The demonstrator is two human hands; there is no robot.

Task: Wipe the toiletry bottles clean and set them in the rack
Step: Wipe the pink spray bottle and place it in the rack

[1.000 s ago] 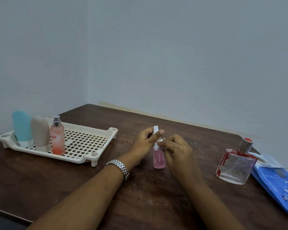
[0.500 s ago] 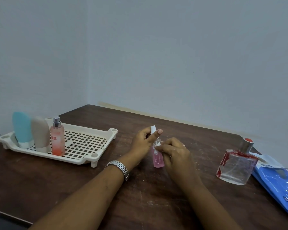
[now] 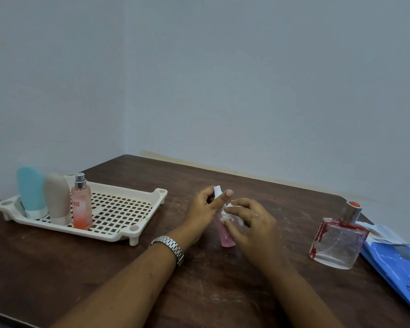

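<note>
A small pink spray bottle (image 3: 226, 235) with a white cap stands on the table's middle. My left hand (image 3: 205, 209) pinches its cap between thumb and forefinger. My right hand (image 3: 250, 223) holds a small white wipe (image 3: 230, 215) against the bottle's upper body, fingers curled round it. The cream slotted rack (image 3: 118, 209) sits at the left and holds a blue tube (image 3: 30, 192), a beige tube (image 3: 57, 196) and an orange-pink spray bottle (image 3: 81, 204), all upright. A clear glass perfume bottle (image 3: 339, 242) with red marks stands at the right.
A blue wipes packet (image 3: 398, 259) lies at the table's right edge, its flap lifted, just behind the glass bottle. The brown table (image 3: 223, 292) meets grey walls at the back and left. A metal watch (image 3: 169, 247) is on my left wrist.
My right hand has slid down from the bottle's neck to its upper body with the wipe. My left hand has kept its pinch on the cap. The bottle leans slightly.
</note>
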